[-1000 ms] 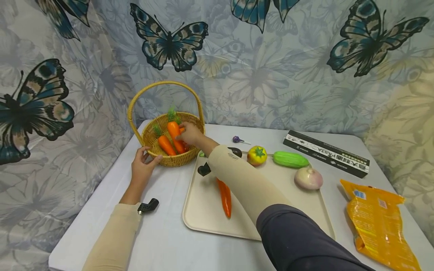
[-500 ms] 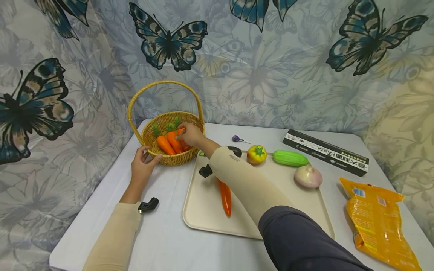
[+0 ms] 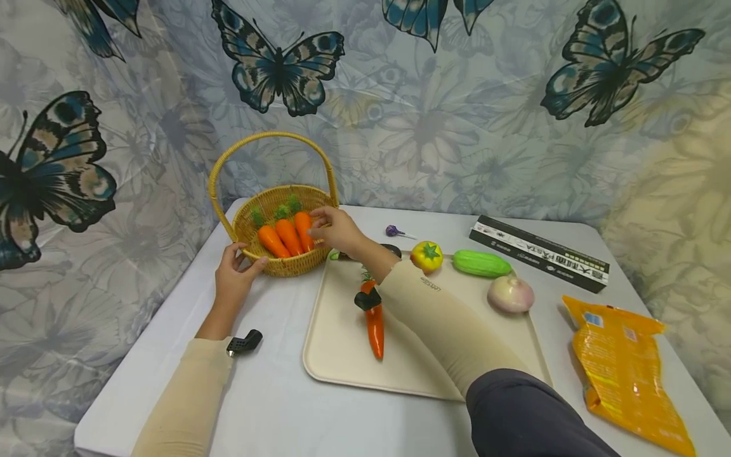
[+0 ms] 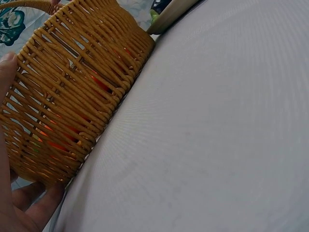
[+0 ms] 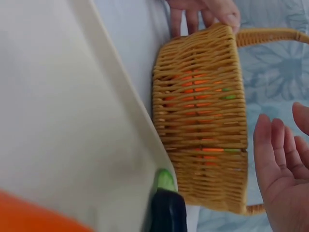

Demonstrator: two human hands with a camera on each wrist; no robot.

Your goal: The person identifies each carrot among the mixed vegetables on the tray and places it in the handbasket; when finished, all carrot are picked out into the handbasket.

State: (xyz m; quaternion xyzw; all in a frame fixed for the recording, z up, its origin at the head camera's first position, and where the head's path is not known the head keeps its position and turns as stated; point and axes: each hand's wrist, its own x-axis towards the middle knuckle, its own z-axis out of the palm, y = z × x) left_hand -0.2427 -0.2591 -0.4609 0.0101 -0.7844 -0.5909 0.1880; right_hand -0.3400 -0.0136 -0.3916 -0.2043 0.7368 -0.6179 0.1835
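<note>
A yellow wicker basket [image 3: 285,269] with a tall handle stands at the back left of the table. Inside it three carrots, the left carrot [image 3: 273,241], the middle carrot [image 3: 289,237] and the right carrot [image 3: 304,230], lie side by side with green tops toward the back. My left hand [image 3: 231,279] grips the basket's left side, thumb at the rim and fingers around the wall. Over the basket's right rim, my right hand [image 3: 338,231] hovers beside the right carrot; its fingers are relaxed and hold nothing in the right wrist view.
A cream tray [image 3: 342,346] bears another carrot [image 3: 375,333], a dark eggplant [image 5: 166,212] partly hidden by my arm, a yellow pepper [image 3: 426,256], a green cucumber [image 3: 481,263] and an onion [image 3: 511,293]. Around it lie a lollipop [image 3: 394,231], a pasta box [image 3: 537,254] and an orange bag [image 3: 619,368].
The carrots in the basket have been laid in a row. My right hand has let go of a carrot and drawn back rightward. My left hand stays on the basket.
</note>
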